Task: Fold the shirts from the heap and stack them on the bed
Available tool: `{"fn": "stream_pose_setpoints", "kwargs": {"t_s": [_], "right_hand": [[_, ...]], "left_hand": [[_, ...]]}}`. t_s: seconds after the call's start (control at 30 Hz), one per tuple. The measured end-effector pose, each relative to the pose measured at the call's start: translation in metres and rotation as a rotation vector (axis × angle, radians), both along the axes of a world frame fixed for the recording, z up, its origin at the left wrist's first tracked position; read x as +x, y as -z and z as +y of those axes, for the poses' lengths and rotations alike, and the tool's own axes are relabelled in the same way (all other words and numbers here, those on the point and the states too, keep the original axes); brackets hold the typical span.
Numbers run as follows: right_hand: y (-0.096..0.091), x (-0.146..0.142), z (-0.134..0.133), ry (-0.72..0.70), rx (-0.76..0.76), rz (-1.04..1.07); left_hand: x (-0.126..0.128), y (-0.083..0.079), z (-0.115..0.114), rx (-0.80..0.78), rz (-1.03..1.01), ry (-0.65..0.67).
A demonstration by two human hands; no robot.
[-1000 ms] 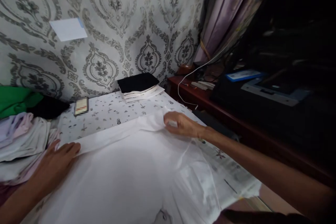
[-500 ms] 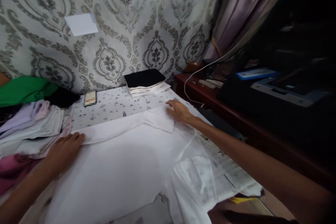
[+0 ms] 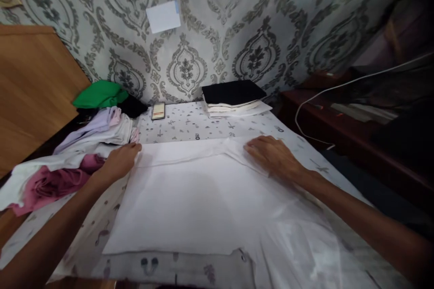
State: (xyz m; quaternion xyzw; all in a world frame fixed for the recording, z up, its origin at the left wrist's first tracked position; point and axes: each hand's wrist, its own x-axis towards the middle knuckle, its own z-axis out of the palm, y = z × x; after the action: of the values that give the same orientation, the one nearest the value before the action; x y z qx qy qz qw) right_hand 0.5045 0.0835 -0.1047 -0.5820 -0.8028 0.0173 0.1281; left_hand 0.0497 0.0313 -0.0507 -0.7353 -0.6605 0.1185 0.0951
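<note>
A white shirt (image 3: 190,203) lies spread on the patterned sheet, with a long strip along its far side folded over. My left hand (image 3: 124,160) is closed on the shirt's far left corner, the cloth pinched at its fingertips. At the far right part of the fold, near the shoulder, my right hand (image 3: 273,156) has curled fingers gripping the same shirt; it is a little blurred. A loose sleeve bunches up at the near right, beneath my right forearm.
Crumpled clothes (image 3: 54,185) in pink, white and green heap at the left, beside a wooden panel (image 3: 34,90). A folded stack topped with black cloth (image 3: 233,92) and a small card (image 3: 158,111) lie by the wall. A dark red table (image 3: 315,122) with a white cable (image 3: 298,113) stands at right.
The view has swung left, bringing in the wooden panel. My left hand has gone from lying on the shirt's corner to pinching it. My right hand has come onto the folded edge.
</note>
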Motion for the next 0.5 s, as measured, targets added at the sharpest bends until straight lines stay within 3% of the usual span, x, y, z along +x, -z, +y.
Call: {"fn": "stream_pose_setpoints", "kwargs": {"t_s": [0.23, 0.37, 0.43, 0.5], "right_hand": [[-0.023, -0.027, -0.009, 0.079, -0.231, 0.113], [-0.039, -0.019, -0.035, -0.224, -0.212, 0.184], [-0.043, -0.015, -0.055, -0.381, -0.32, 0.227], [-0.045, -0.012, -0.072, -0.437, -0.455, 0.323]], "left_hand": [[0.008, 0.014, 0.052, -0.07, -0.113, -0.031], [0.004, 0.021, 0.054, -0.049, -0.111, -0.03], [0.004, 0.022, 0.05, -0.007, -0.085, -0.009], [0.01, 0.024, 0.045, 0.051, -0.084, 0.037]]}}
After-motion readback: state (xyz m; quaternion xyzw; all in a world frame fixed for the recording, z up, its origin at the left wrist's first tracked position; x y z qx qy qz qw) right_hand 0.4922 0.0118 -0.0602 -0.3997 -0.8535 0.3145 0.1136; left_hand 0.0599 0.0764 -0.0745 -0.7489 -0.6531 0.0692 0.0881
